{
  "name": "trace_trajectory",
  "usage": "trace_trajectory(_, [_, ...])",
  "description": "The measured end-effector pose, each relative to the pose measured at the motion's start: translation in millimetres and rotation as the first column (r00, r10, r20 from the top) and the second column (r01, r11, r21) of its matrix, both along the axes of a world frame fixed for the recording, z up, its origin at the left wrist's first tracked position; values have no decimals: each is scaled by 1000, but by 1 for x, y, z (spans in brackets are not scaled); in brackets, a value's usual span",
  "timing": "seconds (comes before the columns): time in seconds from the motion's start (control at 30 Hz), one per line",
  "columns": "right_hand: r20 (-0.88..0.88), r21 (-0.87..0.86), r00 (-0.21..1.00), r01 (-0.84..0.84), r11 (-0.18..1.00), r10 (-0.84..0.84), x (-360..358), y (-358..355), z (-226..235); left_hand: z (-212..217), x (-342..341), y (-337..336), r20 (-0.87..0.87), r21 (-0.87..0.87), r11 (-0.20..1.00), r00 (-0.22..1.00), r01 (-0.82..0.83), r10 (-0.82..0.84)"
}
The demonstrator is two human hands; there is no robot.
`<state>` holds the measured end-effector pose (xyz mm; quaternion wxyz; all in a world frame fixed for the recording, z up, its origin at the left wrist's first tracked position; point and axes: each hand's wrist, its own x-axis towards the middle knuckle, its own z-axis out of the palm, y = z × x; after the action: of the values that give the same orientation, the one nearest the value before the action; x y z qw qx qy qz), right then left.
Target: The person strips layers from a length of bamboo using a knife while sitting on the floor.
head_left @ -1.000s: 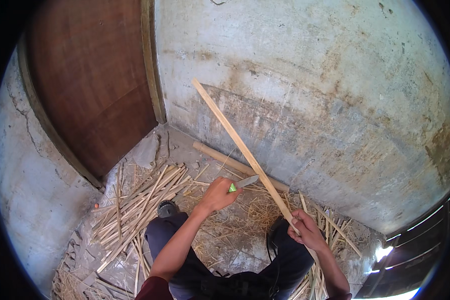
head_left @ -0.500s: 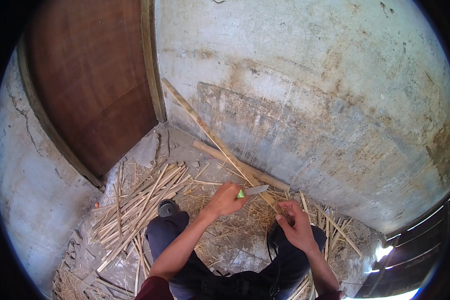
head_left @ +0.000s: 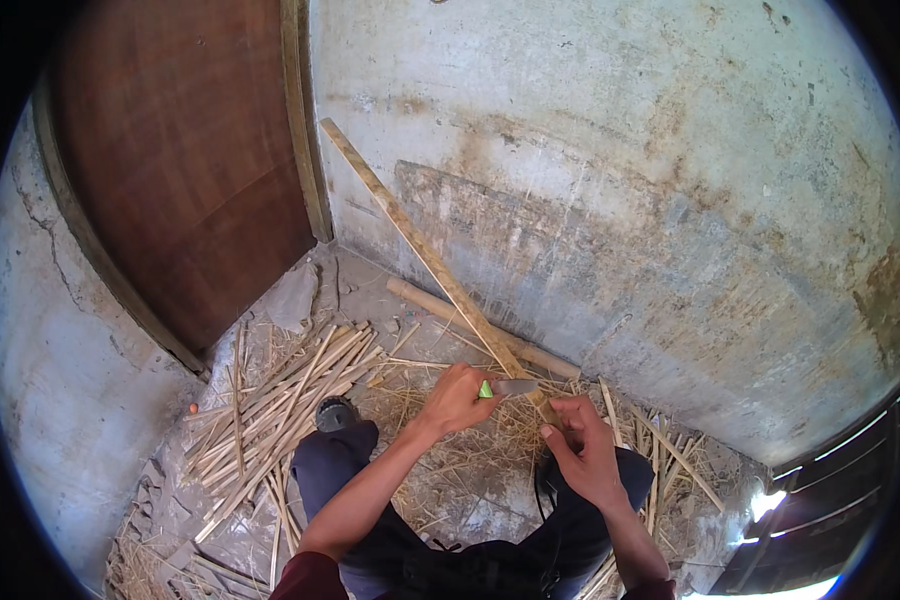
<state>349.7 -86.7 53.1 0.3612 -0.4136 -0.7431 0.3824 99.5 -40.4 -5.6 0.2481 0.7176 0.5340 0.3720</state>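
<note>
My left hand (head_left: 455, 403) is closed round the green handle of a knife (head_left: 516, 386). The blade points right and lies across a long bamboo strip (head_left: 418, 243), close to its near end. That near end is pinched between the thumb and fingers of my right hand (head_left: 586, 452), just below the blade. From there the strip slants up and away to the left, its far tip in front of the wall beside the door frame. Whether the edge is cutting into the bamboo cannot be made out.
Many split bamboo sticks (head_left: 280, 405) are heaped on the floor to the left, and more sticks (head_left: 675, 460) lie at the right. A thicker bamboo pole (head_left: 535, 357) rests along the base of the stained wall (head_left: 620, 200). Shavings (head_left: 445, 470) litter the ground between my legs.
The strip's far end has risen, and more of its broad face shows. My right hand has shifted slightly left with it. The knife has tilted and sits a little lower.
</note>
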Motion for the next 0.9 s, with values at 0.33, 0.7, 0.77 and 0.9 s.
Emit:
trace_trajectory(0.33, [-246,-446,968,-162,880,54,-4,1,8,1,-5,-3,15,91,995,999,-42,40])
trace_trajectory(0.7, [-349,-502,937,-206,840,21,-2,2,-7,-6,-6,1,-88,107,992,993,-74,83])
trace_trajectory(0.77, [-267,-316,962,-141,938,55,0,4,-17,-7,-6,2,-88,134,988,992,-77,89])
trace_trajectory(0.9, [-186,-241,982,-58,969,13,-6,-3,-15,0,-12,1,-180,107,994,982,-37,56])
